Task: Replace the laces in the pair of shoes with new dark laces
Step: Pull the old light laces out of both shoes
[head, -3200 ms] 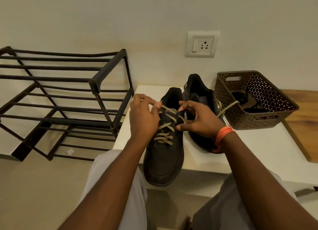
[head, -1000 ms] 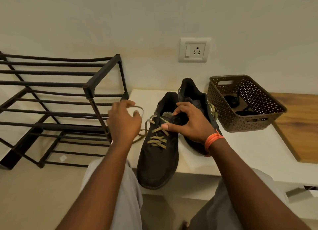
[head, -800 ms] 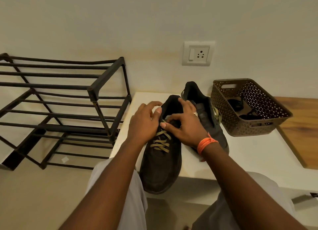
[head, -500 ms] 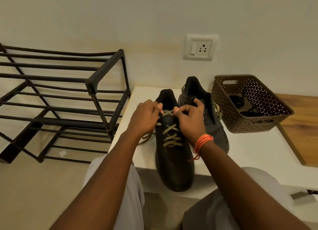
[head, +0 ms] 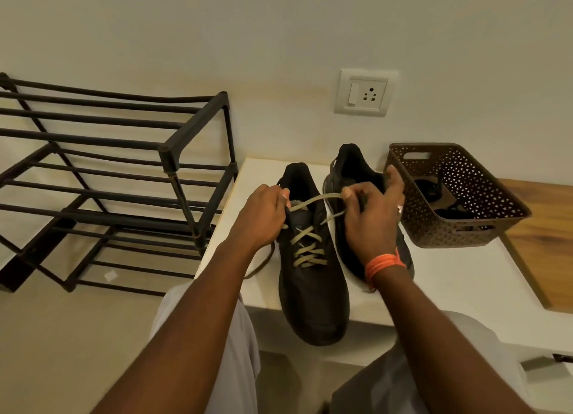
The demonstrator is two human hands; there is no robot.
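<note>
Both forearms reach in from the bottom of the frame toward the middle. The left hand (head: 263,215) is curled with its fingers closed on the collar of the near shoe (head: 310,277) and on the tan lace (head: 307,249), knuckles up. The right hand (head: 373,215) is raised just right of it, thumb and forefinger pinching a stretch of the same lace that runs taut across the shoe's mouth, while the remaining fingers fan out toward the brown basket (head: 465,237) (an orange band circles that wrist). The near shoe lies at centre frame on the white bench (head: 449,277), toe overhanging its front edge, lace still crossed through the lower eyelets. The second shoe (head: 350,171) stands just behind and right of it, partly hidden by the right hand. Dark laces (head: 434,187) lie inside the basket at right.
</note>
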